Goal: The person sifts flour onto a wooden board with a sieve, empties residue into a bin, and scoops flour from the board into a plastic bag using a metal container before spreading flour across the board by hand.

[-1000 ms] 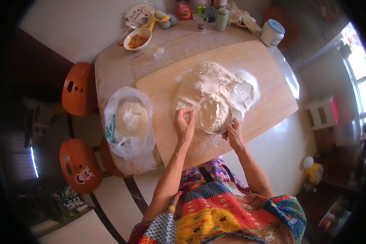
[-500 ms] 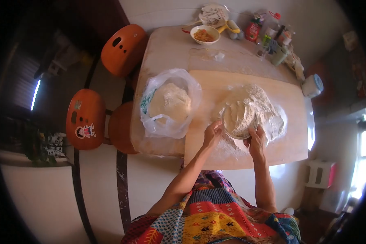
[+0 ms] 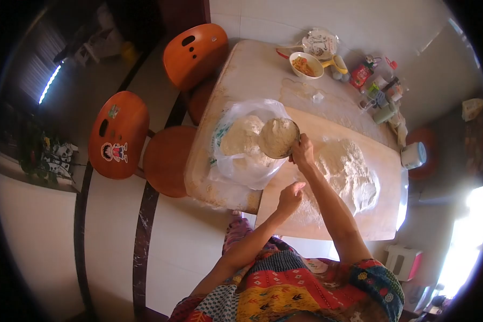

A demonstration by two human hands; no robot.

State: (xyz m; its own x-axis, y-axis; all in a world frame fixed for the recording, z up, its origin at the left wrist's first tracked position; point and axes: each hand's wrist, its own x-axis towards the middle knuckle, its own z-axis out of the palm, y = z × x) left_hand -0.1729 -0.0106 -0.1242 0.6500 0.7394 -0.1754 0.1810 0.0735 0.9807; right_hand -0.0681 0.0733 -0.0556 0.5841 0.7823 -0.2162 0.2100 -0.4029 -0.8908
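My right hand [image 3: 303,151] grips the rim of a round bowl [image 3: 298,140] heaped with flour. The bowl is over the right side of an open plastic bag [image 3: 233,173], tilted towards it. Inside the bag lies a pale mound of flour [image 3: 241,137]. Below the bowl, near the front of the wooden board [image 3: 354,228], my left hand [image 3: 291,198] is loosely closed with nothing visible in it. A large pile of flour [image 3: 349,174] spreads over the board, partly behind my right forearm.
At the table's back stand a bowl of food [image 3: 307,65], a yellow-handled item [image 3: 338,64] and several bottles [image 3: 383,72]. A lidded jar [image 3: 413,155] is by the right edge. Orange chairs [image 3: 119,134] flank the left side.
The flour-filled bowl has moved left from the flour pile to over the bag, in my right hand. My left hand has let go of it and sits lower. The view has shifted and rotated.
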